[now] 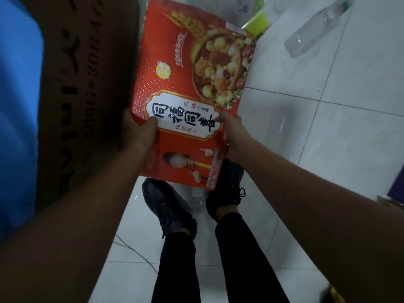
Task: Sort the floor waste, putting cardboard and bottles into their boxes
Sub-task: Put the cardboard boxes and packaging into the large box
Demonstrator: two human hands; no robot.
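I hold a flattened red food carton (188, 68) with a printed bowl picture and a white label, raised above my feet. My left hand (136, 133) grips its left edge with the thumb on the white label. My right hand (232, 131) grips the right edge. A big brown cardboard box (87, 88) with dark lettering stands directly left of the carton. A clear plastic bottle (314, 31) lies on the white tile floor at the upper right. Another clear bottle (197, 201) lies between my shoes, partly hidden by the carton.
A blue surface (17, 119) fills the far left. A lime-green container (256, 24) sits behind the carton's top right corner. My two black shoes (168, 206) stand on the tiles, and a thin cable (135, 251) runs across the floor. A dark purple object (396, 190) shows at the right edge.
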